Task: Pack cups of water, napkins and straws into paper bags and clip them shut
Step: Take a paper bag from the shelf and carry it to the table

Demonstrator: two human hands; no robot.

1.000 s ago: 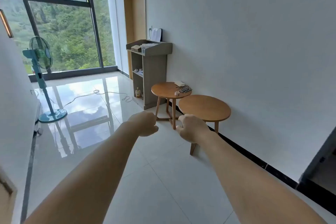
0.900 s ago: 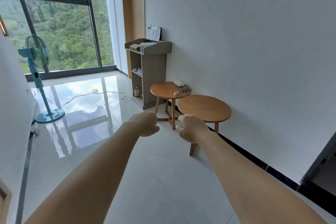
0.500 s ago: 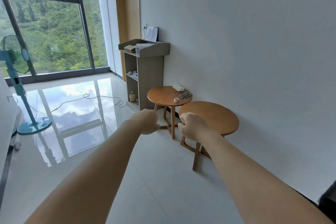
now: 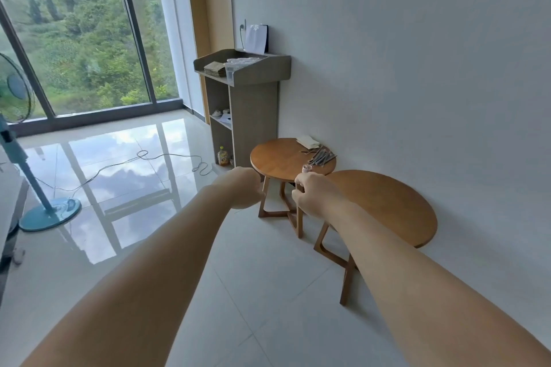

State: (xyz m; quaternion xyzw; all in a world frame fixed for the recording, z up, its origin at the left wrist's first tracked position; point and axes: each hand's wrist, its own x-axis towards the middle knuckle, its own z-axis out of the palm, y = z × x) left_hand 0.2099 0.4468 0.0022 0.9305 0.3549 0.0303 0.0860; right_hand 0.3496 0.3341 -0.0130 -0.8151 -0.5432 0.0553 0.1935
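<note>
While both arms reach forward above the floor, the left hand (image 4: 245, 188) and right hand (image 4: 313, 194) show fingers curled into fists, holding nothing. Napkins (image 4: 307, 141) and straws (image 4: 322, 156) lie on the far round surface (image 4: 277, 158); bags (image 4: 214, 69) and cups (image 4: 238, 64) sit atop the stand (image 4: 256, 104).

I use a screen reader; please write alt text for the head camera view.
Two bare arms reach forward, left hand and right hand fisted and empty, toward two round wooden tables by a white wall.
</note>
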